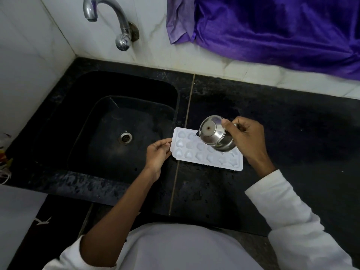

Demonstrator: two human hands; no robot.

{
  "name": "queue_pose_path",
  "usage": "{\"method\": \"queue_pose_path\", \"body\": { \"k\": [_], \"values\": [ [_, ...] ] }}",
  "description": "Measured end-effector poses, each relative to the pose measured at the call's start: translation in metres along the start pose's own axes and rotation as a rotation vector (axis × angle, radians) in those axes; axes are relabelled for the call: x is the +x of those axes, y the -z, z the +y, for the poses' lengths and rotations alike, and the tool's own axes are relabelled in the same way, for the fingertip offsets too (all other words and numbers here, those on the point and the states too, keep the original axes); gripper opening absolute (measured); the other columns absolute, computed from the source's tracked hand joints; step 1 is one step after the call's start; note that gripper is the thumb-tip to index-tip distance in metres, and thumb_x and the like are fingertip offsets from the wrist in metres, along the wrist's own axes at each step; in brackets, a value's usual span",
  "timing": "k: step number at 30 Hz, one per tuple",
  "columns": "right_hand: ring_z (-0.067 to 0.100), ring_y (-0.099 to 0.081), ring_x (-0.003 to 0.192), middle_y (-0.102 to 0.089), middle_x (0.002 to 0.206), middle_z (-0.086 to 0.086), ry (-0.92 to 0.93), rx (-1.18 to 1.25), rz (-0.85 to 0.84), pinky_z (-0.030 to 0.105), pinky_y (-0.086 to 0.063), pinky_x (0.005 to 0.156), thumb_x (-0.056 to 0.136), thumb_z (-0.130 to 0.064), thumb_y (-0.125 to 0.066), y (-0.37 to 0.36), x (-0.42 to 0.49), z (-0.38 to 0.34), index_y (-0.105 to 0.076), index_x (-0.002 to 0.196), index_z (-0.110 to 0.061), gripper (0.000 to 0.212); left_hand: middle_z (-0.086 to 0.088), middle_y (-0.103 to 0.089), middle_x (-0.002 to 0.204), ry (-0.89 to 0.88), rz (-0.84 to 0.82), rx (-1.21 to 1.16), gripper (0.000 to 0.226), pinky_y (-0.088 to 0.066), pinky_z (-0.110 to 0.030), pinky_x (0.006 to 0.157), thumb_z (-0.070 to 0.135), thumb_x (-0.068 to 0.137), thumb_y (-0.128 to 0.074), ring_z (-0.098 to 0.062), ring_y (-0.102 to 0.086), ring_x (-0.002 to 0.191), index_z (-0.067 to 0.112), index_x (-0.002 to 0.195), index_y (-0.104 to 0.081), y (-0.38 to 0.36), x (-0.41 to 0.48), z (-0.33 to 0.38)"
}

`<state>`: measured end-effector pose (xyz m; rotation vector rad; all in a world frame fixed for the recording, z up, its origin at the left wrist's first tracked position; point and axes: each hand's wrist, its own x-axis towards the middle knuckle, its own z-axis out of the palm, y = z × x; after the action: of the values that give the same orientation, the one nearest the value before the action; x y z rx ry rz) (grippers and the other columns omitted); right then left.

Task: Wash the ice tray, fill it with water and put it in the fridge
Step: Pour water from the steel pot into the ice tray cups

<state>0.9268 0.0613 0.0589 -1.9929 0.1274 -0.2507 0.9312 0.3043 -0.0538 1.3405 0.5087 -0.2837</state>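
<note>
A white ice tray [196, 152] with several heart-shaped cells lies flat on the black counter, just right of the sink. My left hand [157, 154] pinches the tray's left edge. My right hand [245, 137] grips a small steel cup [214, 135] and holds it tipped over, mouth down, above the tray's right half. The cup's base faces the camera. The cup hides some cells under it. I cannot tell whether the cells hold water.
A black sink [81, 106] with a steel drain [125, 137] lies to the left. A chrome tap [109, 20] juts from the tiled wall above it. Purple cloth [272, 28] hangs at the back right. The black counter [292, 133] stretches to the right.
</note>
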Motion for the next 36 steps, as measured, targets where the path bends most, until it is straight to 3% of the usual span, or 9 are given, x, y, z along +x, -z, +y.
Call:
{"method": "queue_pose_path", "body": {
  "k": [3, 7, 11, 19, 24, 33, 36],
  "values": [
    [0.014, -0.048, 0.06, -0.056, 0.062, 0.017, -0.04, 0.072, 0.0, 0.03, -0.043, 0.063, 0.092, -0.027, -0.072, 0.0, -0.001, 0.0, -0.059, 0.063, -0.002, 0.04, -0.01, -0.076, 0.112, 0.001, 0.005, 0.002, 0.026, -0.057, -0.031, 0.094, 0.004, 0.103, -0.049, -0.021, -0.073, 0.106, 0.003, 0.118, -0.07, 0.0, 0.001, -0.001],
    [0.011, -0.048, 0.061, -0.054, 0.059, 0.009, -0.089, 0.129, 0.004, 0.026, -0.043, 0.063, 0.092, -0.027, -0.071, -0.003, 0.0, -0.001, -0.059, 0.063, -0.005, 0.04, -0.009, -0.077, 0.11, 0.006, 0.009, 0.004, 0.026, -0.057, -0.033, 0.095, 0.003, 0.103, -0.05, -0.021, -0.073, 0.105, 0.004, 0.117, -0.071, 0.0, 0.001, 0.0],
    [0.012, -0.049, 0.06, -0.057, 0.064, 0.02, -0.05, 0.086, -0.003, 0.023, -0.043, 0.061, 0.092, -0.026, -0.072, -0.01, 0.0, -0.005, -0.058, 0.065, 0.003, 0.041, -0.009, -0.077, 0.108, 0.008, 0.012, 0.011, 0.025, -0.058, -0.028, 0.088, 0.003, 0.102, -0.05, -0.022, -0.074, 0.103, 0.003, 0.116, -0.071, -0.002, -0.001, 0.004],
    [0.003, -0.041, 0.049, -0.047, 0.05, -0.009, -0.015, -0.008, -0.014, 0.014, -0.035, 0.053, 0.092, -0.023, -0.073, -0.021, 0.002, -0.007, -0.055, 0.059, -0.005, 0.041, -0.011, -0.076, 0.109, 0.021, 0.0, 0.005, 0.024, -0.058, -0.029, 0.085, 0.002, 0.102, -0.05, -0.022, -0.074, 0.103, 0.008, 0.114, -0.07, -0.002, -0.003, 0.009],
    [0.003, -0.043, 0.049, -0.051, 0.053, -0.001, 0.024, -0.044, -0.018, 0.012, -0.035, 0.054, 0.092, -0.021, -0.072, -0.025, 0.001, -0.009, -0.057, 0.061, -0.001, 0.04, -0.01, -0.077, 0.107, 0.019, -0.005, 0.019, 0.024, -0.058, -0.022, 0.076, 0.002, 0.101, -0.05, -0.021, -0.074, 0.099, 0.007, 0.112, -0.071, -0.003, -0.006, 0.011],
    [0.005, -0.043, 0.051, -0.055, 0.056, 0.008, 0.027, -0.072, -0.013, 0.015, -0.037, 0.054, 0.091, -0.024, -0.072, -0.028, 0.002, -0.01, -0.058, 0.06, -0.005, 0.039, -0.011, -0.077, 0.106, 0.027, -0.015, 0.029, 0.025, -0.058, -0.024, 0.077, 0.001, 0.101, -0.05, -0.021, -0.075, 0.098, 0.01, 0.107, -0.072, -0.002, -0.007, 0.014],
    [0.005, -0.042, 0.05, -0.052, 0.053, 0.003, 0.025, -0.073, -0.012, 0.017, -0.037, 0.054, 0.091, -0.024, -0.072, -0.027, 0.004, -0.01, -0.056, 0.059, -0.006, 0.04, -0.012, -0.077, 0.108, 0.03, -0.03, 0.041, 0.026, -0.058, -0.024, 0.078, 0.001, 0.102, -0.048, -0.021, -0.074, 0.099, 0.007, 0.111, -0.071, -0.001, -0.006, 0.014]
  ]
}}
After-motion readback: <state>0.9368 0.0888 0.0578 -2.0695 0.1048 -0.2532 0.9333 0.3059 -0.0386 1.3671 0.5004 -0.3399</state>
